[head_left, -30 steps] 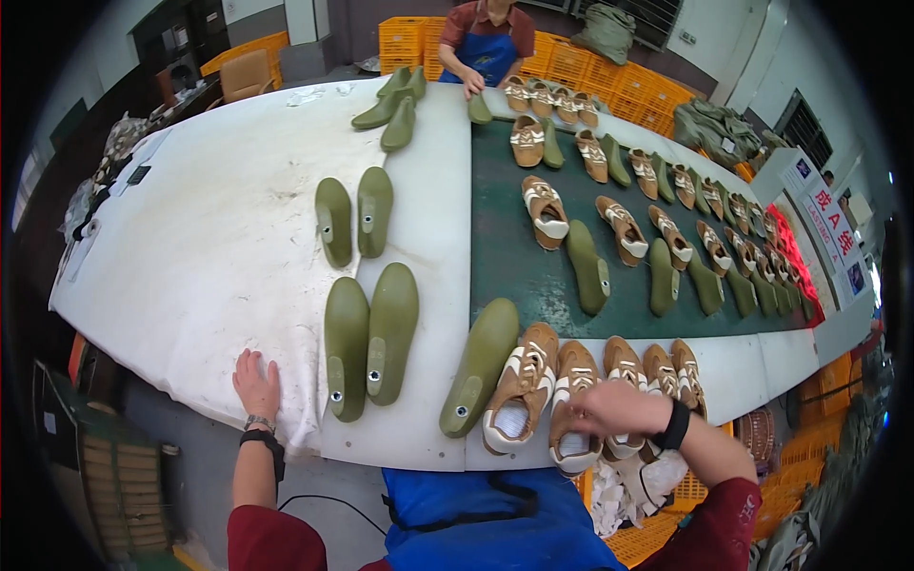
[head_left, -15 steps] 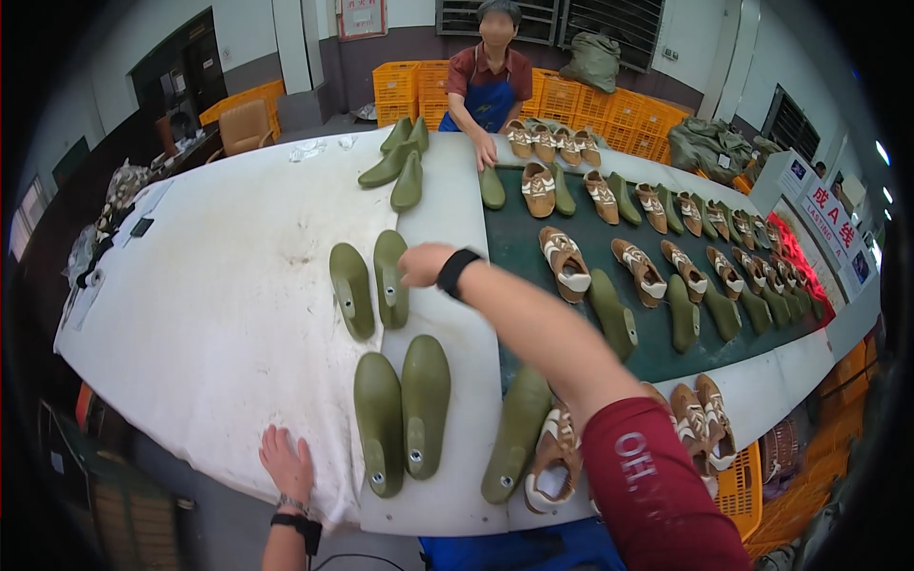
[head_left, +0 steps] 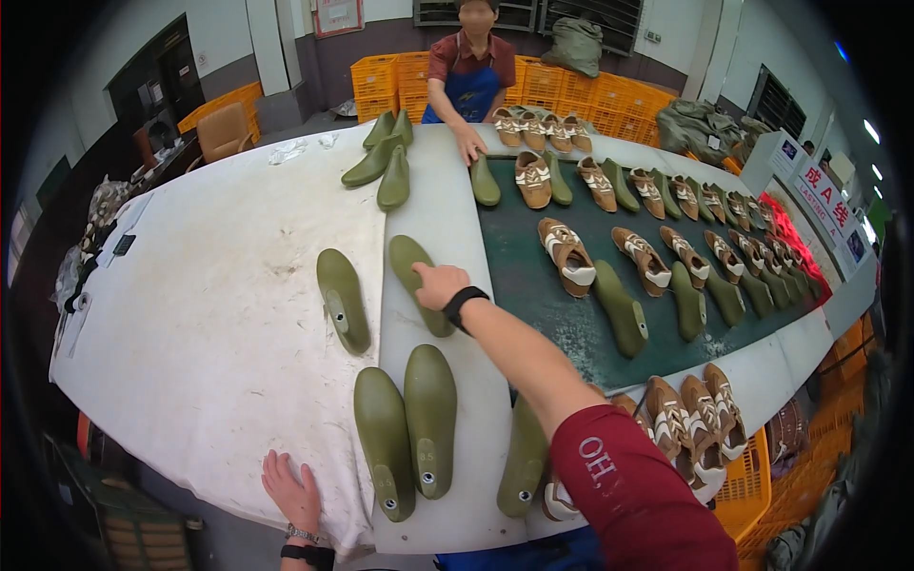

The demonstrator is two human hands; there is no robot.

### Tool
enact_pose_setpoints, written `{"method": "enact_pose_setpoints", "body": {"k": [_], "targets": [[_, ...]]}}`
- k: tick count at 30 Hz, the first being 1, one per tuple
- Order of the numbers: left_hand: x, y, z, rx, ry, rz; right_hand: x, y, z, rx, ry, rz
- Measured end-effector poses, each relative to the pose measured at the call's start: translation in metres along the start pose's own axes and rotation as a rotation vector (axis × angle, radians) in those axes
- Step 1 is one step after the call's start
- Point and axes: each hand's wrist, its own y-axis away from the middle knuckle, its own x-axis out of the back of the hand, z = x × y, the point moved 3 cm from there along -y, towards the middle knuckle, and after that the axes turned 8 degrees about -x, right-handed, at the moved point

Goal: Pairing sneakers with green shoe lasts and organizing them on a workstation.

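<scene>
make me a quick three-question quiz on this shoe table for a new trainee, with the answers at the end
1. What does the right grip touch? (a) a plastic crate (b) a green last (c) a chair
2. True or false: the left grip holds a shoe.
3. Fill the gap: the brown shoe nearest the right grip lies on a dark ____ surface.

Key:
1. b
2. False; it is spread over the white cloth, holding nothing.
3. green
</scene>
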Motion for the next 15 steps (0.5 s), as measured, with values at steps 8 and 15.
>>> {"method": "enact_pose_setpoints", "body": {"k": [8,15], "targets": [[0.000,0.002,0.000,-0.033,-0.052,0.048,0.020,0.088,0.150,-0.180,0.085,-0.095],[-0.003,0.002,-0.002,-0.019,0.011,0.024,0.002,0.105,0.176,-0.302,0.064,-0.183]]}}
